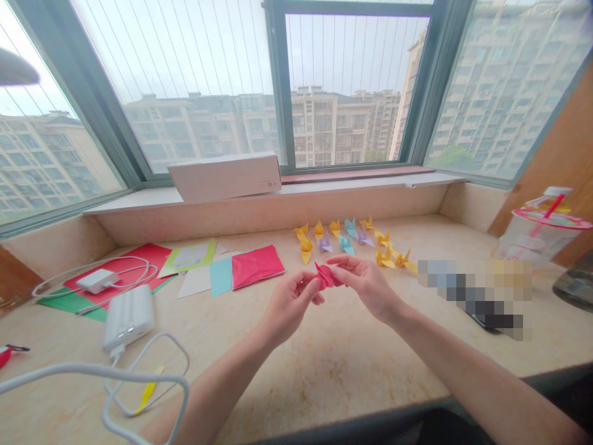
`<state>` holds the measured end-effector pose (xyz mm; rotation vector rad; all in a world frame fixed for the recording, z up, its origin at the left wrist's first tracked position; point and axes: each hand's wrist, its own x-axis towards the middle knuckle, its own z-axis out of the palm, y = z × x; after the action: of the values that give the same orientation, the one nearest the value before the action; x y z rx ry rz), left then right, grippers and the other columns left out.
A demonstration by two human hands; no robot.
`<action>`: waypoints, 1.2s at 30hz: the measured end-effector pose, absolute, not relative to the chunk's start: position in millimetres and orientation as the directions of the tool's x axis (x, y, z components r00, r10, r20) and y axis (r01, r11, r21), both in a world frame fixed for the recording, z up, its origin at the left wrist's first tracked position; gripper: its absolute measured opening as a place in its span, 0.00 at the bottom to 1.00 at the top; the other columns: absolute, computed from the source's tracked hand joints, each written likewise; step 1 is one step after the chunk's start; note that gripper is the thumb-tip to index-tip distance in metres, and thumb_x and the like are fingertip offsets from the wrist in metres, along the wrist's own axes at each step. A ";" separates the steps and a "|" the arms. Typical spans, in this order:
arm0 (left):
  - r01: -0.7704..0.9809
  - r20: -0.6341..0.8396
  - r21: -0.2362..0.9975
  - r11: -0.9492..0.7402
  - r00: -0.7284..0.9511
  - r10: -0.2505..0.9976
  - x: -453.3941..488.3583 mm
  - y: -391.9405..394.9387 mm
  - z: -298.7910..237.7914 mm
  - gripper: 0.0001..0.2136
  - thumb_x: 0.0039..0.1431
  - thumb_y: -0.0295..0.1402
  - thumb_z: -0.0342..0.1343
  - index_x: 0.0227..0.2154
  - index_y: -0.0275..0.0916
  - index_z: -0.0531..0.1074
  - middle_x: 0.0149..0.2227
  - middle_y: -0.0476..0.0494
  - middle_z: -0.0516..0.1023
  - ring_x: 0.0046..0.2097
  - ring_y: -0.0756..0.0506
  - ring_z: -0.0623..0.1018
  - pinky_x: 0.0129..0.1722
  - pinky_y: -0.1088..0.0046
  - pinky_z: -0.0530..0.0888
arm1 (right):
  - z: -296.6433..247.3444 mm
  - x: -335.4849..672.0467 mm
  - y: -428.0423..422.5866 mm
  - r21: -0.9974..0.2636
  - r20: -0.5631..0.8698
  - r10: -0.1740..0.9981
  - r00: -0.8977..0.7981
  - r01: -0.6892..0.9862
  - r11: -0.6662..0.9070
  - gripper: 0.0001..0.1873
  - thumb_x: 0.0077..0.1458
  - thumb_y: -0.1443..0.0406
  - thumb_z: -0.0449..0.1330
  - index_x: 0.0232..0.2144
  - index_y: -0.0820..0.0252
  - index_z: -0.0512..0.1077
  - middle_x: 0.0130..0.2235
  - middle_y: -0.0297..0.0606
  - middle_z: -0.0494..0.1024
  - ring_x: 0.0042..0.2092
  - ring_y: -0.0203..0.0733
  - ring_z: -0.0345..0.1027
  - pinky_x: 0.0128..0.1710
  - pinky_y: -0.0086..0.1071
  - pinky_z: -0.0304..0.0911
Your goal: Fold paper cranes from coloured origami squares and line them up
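Between my two hands, above the stone counter, is a small folded piece of red paper (327, 275). My left hand (299, 295) pinches its left side with thumb and fingers. On its right side my right hand (359, 278) grips it, thumb toward me and fingers behind. Parts of the folds are hidden by my fingers. Just beyond my hands stand several folded paper cranes in yellow (306, 247), blue (346, 244) and purple (365, 238). To the left of my left hand lies a stack of red paper sheets (257, 266), partly over a light blue sheet (221, 277).
At left a white power bank (128, 318) with a cable (92, 369) rests near a charger (98, 280) on red and green paper. A white box (227, 176) sits on the windowsill. A lidded plastic cup (532, 238) and a blurred-out dark object (486, 315) are at right.
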<state>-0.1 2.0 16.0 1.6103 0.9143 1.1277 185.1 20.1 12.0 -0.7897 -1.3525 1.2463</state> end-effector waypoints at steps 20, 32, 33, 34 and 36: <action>-0.048 0.360 0.930 -0.363 0.300 0.883 -2.8 -1.8 16.9 0.14 0.64 0.43 0.56 0.31 0.36 0.71 0.25 0.48 0.76 0.28 0.50 0.74 0.33 0.74 0.70 | 18.9 186.3 22.1 -0.934 0.306 0.928 -0.215 -0.258 0.248 0.07 0.51 0.61 0.67 0.30 0.59 0.77 0.28 0.33 0.77 0.31 0.35 0.64 0.34 0.32 0.58; -0.031 0.335 0.940 -0.341 0.283 0.899 -2.1 -0.8 17.6 0.14 0.65 0.43 0.56 0.32 0.35 0.72 0.25 0.48 0.76 0.28 0.50 0.74 0.32 0.73 0.70 | 12.9 189.1 25.7 -0.928 0.319 0.916 -0.244 -0.275 0.250 0.08 0.53 0.61 0.67 0.34 0.58 0.76 0.29 0.32 0.76 0.31 0.35 0.64 0.34 0.31 0.59; -0.033 0.334 0.941 -0.338 0.269 0.903 -1.4 -0.4 17.7 0.14 0.65 0.43 0.56 0.33 0.35 0.71 0.25 0.48 0.76 0.28 0.50 0.74 0.32 0.73 0.70 | 13.3 188.5 24.4 -0.928 0.322 0.909 -0.264 -0.276 0.249 0.08 0.54 0.60 0.67 0.34 0.58 0.76 0.30 0.33 0.76 0.31 0.35 0.65 0.35 0.32 0.59; -0.040 0.335 0.941 -0.336 0.253 0.908 -0.7 -0.1 17.8 0.13 0.64 0.42 0.56 0.35 0.36 0.71 0.25 0.49 0.75 0.28 0.50 0.74 0.32 0.73 0.71 | 13.9 187.8 22.9 -0.930 0.322 0.902 -0.286 -0.276 0.244 0.08 0.54 0.60 0.67 0.35 0.58 0.76 0.30 0.33 0.77 0.32 0.35 0.66 0.35 0.32 0.60; -0.072 0.343 0.939 -0.336 0.221 0.913 0.9 0.3 17.9 0.11 0.64 0.41 0.57 0.38 0.37 0.69 0.26 0.50 0.74 0.28 0.50 0.75 0.31 0.73 0.72 | 14.8 185.8 19.8 -0.935 0.312 0.894 -0.322 -0.274 0.227 0.09 0.53 0.60 0.68 0.35 0.58 0.77 0.31 0.34 0.78 0.32 0.35 0.67 0.36 0.32 0.61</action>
<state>0.9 0.3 17.9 1.5345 0.8240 1.2897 185.8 19.8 14.8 -0.6338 -1.4073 1.3494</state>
